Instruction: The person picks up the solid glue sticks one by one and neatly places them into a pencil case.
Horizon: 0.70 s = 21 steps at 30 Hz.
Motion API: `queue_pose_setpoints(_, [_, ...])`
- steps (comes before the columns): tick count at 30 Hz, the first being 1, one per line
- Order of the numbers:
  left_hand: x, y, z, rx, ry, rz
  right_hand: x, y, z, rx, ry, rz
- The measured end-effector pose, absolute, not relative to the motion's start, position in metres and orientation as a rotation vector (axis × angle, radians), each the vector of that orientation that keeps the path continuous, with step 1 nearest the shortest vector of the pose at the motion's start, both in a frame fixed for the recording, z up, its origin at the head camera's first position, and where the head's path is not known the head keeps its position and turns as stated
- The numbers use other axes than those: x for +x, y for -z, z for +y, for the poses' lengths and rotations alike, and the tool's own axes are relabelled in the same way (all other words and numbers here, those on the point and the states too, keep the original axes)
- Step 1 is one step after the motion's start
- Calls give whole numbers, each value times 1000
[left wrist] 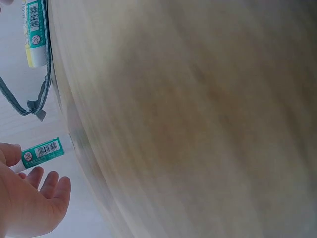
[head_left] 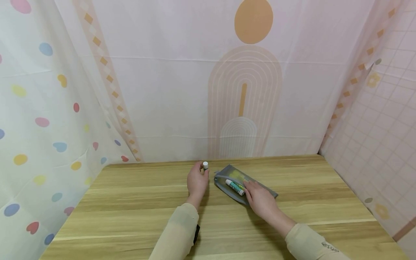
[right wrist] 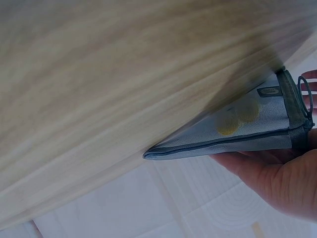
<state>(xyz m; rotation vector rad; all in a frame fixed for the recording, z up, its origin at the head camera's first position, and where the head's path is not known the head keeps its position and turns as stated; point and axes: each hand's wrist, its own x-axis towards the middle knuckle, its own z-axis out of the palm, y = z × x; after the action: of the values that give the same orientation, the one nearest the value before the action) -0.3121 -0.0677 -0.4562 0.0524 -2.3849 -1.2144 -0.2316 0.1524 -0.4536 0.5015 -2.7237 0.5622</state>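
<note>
My left hand [head_left: 196,182] pinches a glue stick [left wrist: 43,151] with a green label and white ends, thumb against its end in the left wrist view. In the head view only its white top shows above the fingers, and it stands roughly upright. Right of it, my right hand [head_left: 260,198] grips a grey mesh zip pouch [right wrist: 257,119], thumb along one side and fingers on the other. The pouch gapes along its zip. A second glue stick [head_left: 235,187] lies at the pouch's opening, near my right fingertips. Something yellow [right wrist: 237,119] shows through the mesh.
The wooden table [head_left: 136,216] extends around both hands. A printed curtain [head_left: 172,90] hangs behind its back edge, with a spotted curtain [head_left: 42,144] at the left and a checked one [head_left: 383,144] at the right.
</note>
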Motion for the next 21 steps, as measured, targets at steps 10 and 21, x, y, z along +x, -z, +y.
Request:
queue_pose_setpoints(10, [-314,456,-67,47,1212,-2393,-231,453,153,504,-568,-2725])
queue_pose_setpoints(21, [-316,457,-66,53,1215,-2407,-229,452,152,540,-573,-2665])
